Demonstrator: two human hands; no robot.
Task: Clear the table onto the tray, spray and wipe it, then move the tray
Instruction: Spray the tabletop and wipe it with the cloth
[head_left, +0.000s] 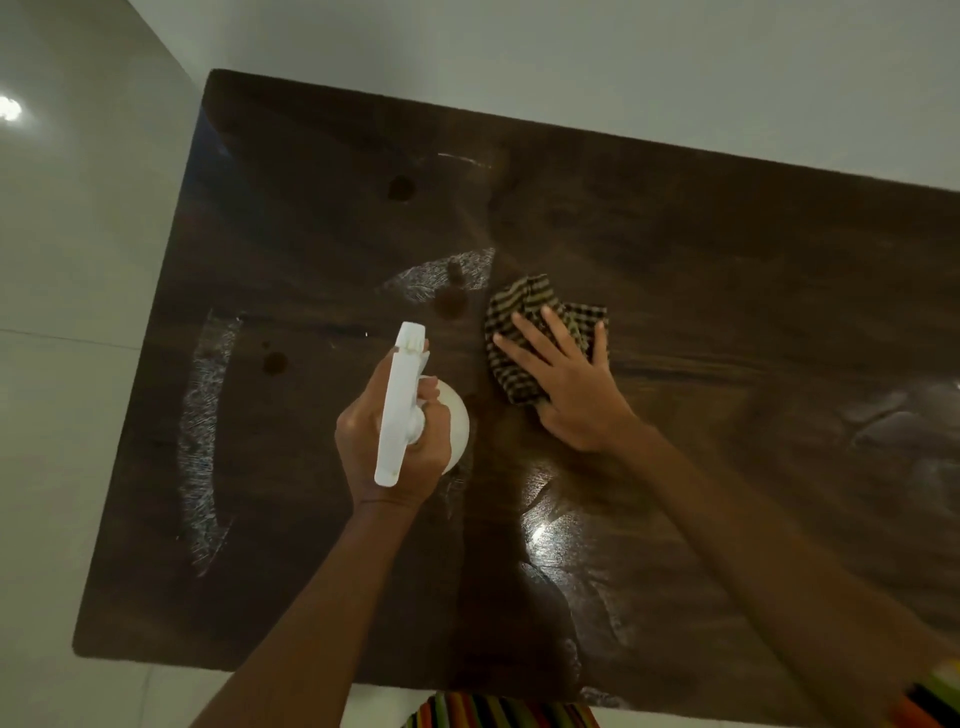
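A dark wooden table (675, 260) fills the view, with wet streaks and a few dark spots on its left half. My left hand (379, 441) grips a white spray bottle (402, 400) above the table's middle, its nozzle pointing away from me. Just to the right, my right hand (566, 384) presses flat, with fingers spread, on a crumpled brown checked cloth (535, 312) lying on the tabletop. No tray is in view.
Pale glossy floor tiles (78, 260) surround the table on the left and far sides. A light glare sits on the tabletop near the front. Striped, brightly coloured clothing (498, 714) shows at the bottom edge.
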